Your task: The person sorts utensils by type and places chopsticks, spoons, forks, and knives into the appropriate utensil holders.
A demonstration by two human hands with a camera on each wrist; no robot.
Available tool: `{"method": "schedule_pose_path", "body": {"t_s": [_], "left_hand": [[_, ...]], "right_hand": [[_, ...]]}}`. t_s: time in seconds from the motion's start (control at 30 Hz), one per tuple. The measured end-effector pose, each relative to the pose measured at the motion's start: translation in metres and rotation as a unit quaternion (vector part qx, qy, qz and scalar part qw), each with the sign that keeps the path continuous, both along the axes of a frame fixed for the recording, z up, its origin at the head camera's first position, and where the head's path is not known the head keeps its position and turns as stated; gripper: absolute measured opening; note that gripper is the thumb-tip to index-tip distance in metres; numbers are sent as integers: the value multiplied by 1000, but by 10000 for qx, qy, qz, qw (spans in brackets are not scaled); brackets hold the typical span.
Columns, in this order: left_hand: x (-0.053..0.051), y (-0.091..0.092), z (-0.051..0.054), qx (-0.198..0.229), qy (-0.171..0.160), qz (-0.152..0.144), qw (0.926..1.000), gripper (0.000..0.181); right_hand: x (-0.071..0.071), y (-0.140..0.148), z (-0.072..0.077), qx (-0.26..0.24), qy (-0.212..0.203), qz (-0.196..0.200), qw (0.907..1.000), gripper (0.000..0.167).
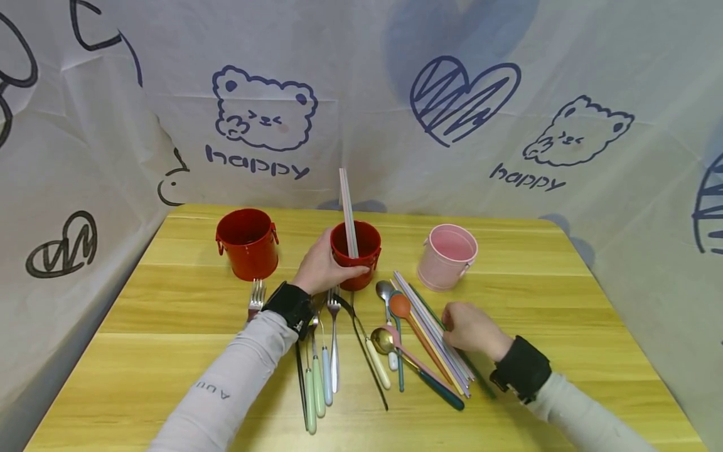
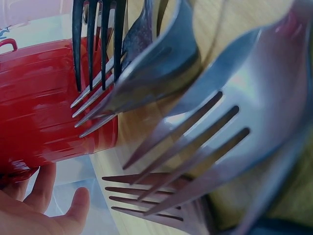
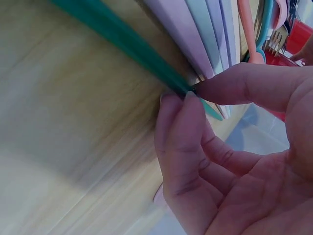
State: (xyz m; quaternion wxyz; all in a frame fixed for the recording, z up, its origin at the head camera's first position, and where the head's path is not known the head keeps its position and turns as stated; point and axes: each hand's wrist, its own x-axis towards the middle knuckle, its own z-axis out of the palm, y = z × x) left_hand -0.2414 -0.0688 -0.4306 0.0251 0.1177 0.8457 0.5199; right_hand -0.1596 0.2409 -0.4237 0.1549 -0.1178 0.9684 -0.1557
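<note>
The middle red bucket [image 1: 357, 276] holds a few pale chopsticks [image 1: 348, 213] standing upright. My left hand [image 1: 327, 267] is round its left and front side, thumb across the front; the left wrist view shows the fingers [image 2: 44, 196] against the red wall [image 2: 54, 107]. My right hand [image 1: 474, 329] pinches a green chopstick [image 3: 122, 44] between thumb and fingertips [image 3: 183, 112] in the right wrist view. Lilac and pale blue chopsticks [image 1: 432, 326] lie just left of it on the table, beside an orange spoon [image 1: 400, 306].
Another red bucket [image 1: 254, 254] stands at the left, a pink bucket [image 1: 443, 267] at the right. Several forks [image 1: 334, 345] and green-handled cutlery [image 1: 310, 402] lie near the left forearm. Gold [image 1: 383, 340] and silver spoons [image 1: 385, 290] lie mid-table. A printed cloth [image 1: 373, 125] hangs behind.
</note>
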Motion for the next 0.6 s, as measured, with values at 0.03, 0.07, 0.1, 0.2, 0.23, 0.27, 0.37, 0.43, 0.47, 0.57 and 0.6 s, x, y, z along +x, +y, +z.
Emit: {"method": "schedule_pose_path", "body": {"t_s": [0.03,0.07,0.1,0.2,0.23,0.27,0.37,0.43,0.47,0.57,0.6], "left_hand": [[0,0,0,3,-4,0,10000,88],[0,0,0,1,-1,1,10000,88],[0,0,0,-4,9,0,10000,88],[0,0,0,-20,50,-1,10000,88],[0,0,0,-22,64,-1,10000,88],[0,0,0,-31,77,-2,10000,88],[0,0,-1,-40,90,-3,10000,88],[0,0,-1,-47,89,4,9999,88],[0,0,0,-49,86,3,10000,88],[0,0,0,-53,76,13,10000,88],[0,0,0,-53,65,18,10000,88]], "right_hand": [[0,-1,0,33,22,-25,10000,14],[0,-2,0,47,49,-34,10000,13],[0,-2,0,71,78,-39,9999,13],[-1,-4,0,171,86,-92,9998,14],[-1,-5,0,196,85,-110,9997,15],[-1,-5,0,203,82,-123,9997,16],[-2,-5,-2,217,70,-173,9996,20],[-3,-4,-3,172,94,-169,9997,23],[-3,-3,-4,152,106,-163,9997,24],[-4,-2,-5,93,100,-183,9997,24],[-4,-2,-5,78,91,-187,9998,24]]}}
